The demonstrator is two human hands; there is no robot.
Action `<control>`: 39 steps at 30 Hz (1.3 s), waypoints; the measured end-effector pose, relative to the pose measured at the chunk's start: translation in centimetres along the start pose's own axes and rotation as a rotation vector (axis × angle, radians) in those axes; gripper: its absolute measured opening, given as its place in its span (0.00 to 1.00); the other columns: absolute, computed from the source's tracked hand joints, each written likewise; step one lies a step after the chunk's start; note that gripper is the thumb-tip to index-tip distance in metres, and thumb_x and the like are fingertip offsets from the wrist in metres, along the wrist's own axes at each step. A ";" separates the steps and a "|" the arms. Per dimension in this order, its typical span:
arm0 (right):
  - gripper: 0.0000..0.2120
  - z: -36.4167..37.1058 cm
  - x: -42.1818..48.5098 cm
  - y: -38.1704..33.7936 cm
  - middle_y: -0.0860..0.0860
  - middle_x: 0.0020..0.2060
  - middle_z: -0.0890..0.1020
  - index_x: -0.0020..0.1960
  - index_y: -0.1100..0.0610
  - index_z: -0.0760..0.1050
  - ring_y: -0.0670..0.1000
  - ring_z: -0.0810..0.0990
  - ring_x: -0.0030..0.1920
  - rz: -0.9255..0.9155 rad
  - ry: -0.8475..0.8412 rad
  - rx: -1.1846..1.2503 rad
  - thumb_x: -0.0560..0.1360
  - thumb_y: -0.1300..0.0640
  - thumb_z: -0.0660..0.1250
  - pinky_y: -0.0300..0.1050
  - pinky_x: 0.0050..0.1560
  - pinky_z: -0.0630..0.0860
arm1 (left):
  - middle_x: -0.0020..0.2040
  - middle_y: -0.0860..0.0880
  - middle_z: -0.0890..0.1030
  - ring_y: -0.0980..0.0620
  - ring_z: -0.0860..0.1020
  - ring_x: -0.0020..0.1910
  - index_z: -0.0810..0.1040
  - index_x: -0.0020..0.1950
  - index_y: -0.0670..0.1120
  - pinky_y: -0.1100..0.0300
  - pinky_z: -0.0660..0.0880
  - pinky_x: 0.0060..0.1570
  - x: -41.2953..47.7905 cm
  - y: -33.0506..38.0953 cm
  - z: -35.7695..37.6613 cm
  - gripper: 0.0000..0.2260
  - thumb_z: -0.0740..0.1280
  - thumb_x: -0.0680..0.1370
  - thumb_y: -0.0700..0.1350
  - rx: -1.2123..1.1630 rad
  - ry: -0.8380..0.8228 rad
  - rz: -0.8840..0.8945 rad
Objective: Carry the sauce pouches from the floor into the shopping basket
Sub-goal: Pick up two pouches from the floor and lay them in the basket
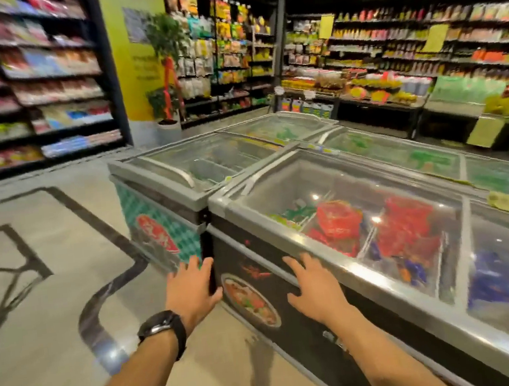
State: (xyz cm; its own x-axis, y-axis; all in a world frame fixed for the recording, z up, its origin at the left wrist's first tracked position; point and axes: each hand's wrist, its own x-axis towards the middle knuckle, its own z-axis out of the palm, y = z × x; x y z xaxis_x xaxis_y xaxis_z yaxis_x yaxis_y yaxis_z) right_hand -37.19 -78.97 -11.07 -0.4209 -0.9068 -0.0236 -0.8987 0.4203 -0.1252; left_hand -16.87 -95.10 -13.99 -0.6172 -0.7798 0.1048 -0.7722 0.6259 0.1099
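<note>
No sauce pouches and no shopping basket show in the head view. My left hand (191, 289), with a black watch on the wrist, is stretched forward with straight fingers in front of the corner of a chest freezer (296, 330). My right hand (315, 287) is also held out with fingers spread, in front of the freezer's black front panel just under its metal rim. Both hands hold nothing. I cannot tell whether they touch the freezer.
Several glass-topped chest freezers (206, 166) stand in a block ahead and to the right, with red and blue packs inside. Tiled floor (39, 309) lies to the left. Stocked shelves (32, 90) line the left and back walls. A potted plant (165, 76) stands by a yellow pillar.
</note>
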 end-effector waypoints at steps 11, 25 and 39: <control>0.38 3.6 17.6 -28.3 0.56 0.74 0.63 0.79 0.51 0.56 0.59 0.67 0.72 -0.547 -0.100 -0.017 0.75 0.44 0.68 0.52 0.65 0.72 | 0.68 0.46 0.71 0.42 0.72 0.65 0.64 0.74 0.52 0.46 0.74 0.57 -5.2 -27.0 -6.4 0.29 0.62 0.78 0.63 0.095 0.092 -0.566; 0.35 10.5 38.6 -52.5 0.56 0.76 0.61 0.79 0.50 0.56 0.59 0.65 0.73 -0.916 -0.290 0.069 0.77 0.47 0.66 0.54 0.68 0.70 | 0.71 0.46 0.71 0.44 0.72 0.67 0.65 0.75 0.51 0.46 0.75 0.62 0.7 -47.2 -7.4 0.29 0.66 0.77 0.62 0.144 0.109 -1.034; 0.34 17.6 53.8 -70.3 0.54 0.77 0.61 0.79 0.50 0.56 0.57 0.65 0.74 -0.788 -0.436 0.082 0.78 0.47 0.66 0.53 0.70 0.69 | 0.70 0.48 0.71 0.46 0.73 0.66 0.62 0.77 0.52 0.51 0.75 0.62 9.2 -73.0 -0.7 0.30 0.62 0.79 0.63 0.025 -0.116 -1.078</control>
State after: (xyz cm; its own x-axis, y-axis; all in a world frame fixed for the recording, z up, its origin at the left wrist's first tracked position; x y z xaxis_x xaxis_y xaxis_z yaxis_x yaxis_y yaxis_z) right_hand 5.46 -157.87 -20.96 0.4122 -0.8693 -0.2729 -0.8880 -0.3162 -0.3340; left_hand 33.88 -147.95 -20.31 0.3784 -0.9166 -0.1289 -0.9188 -0.3889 0.0682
